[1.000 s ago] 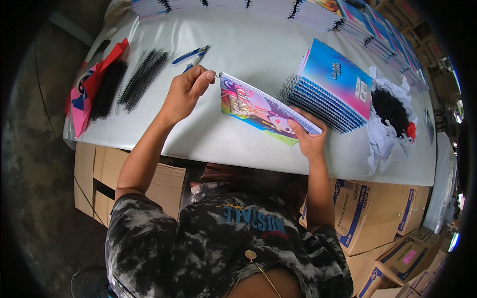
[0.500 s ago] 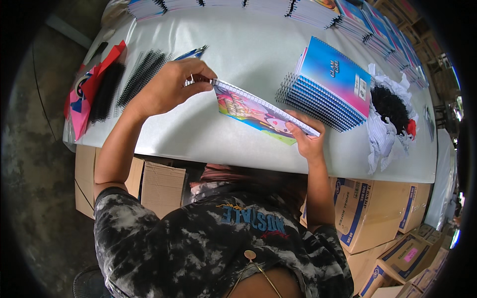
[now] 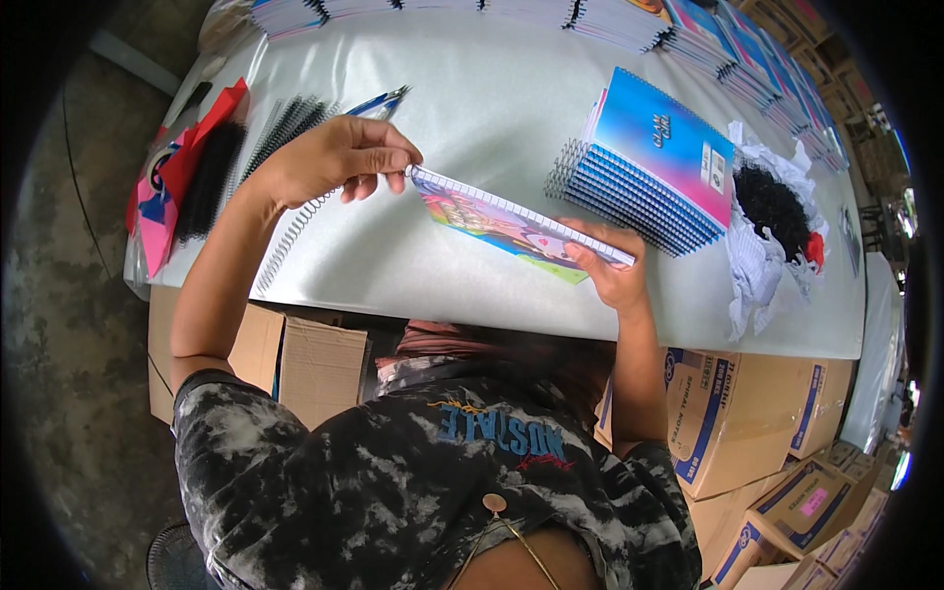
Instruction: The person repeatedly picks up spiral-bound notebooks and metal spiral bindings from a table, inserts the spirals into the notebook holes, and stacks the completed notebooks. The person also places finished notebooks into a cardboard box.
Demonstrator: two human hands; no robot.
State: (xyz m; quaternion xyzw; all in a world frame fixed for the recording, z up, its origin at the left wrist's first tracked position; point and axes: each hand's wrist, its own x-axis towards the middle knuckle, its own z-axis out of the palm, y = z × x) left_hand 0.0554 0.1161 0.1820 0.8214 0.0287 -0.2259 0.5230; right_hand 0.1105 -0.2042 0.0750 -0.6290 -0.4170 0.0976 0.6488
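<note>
My right hand point(image 3: 612, 264) grips the right end of a notebook point(image 3: 501, 224) with a bright cartoon cover, its punched edge facing up and away from me. At the notebook's left end, my left hand point(image 3: 344, 159) pinches a dark wire spiral coil point(image 3: 295, 236). The coil's long tail hangs below that hand toward the front of the table, and its tip meets the first holes. Beyond my left hand lie a pair of blue-handled pliers point(image 3: 379, 102) and a bundle of loose spiral coils point(image 3: 285, 128).
Blue-and-pink spiral notebooks point(image 3: 649, 157) are stacked to the right, beside crumpled cloth point(image 3: 762, 265) with a black tangle point(image 3: 772, 211). More notebook stacks point(image 3: 531, 12) line the far edge. Red and pink sheets point(image 3: 202, 147) lie at left. Cardboard boxes point(image 3: 737, 413) stand under the white table point(image 3: 472, 98).
A spiral coil now trails from my left hand, where none showed below it before. That hand has shifted slightly left, and the notebook's left end has moved slightly left with it.
</note>
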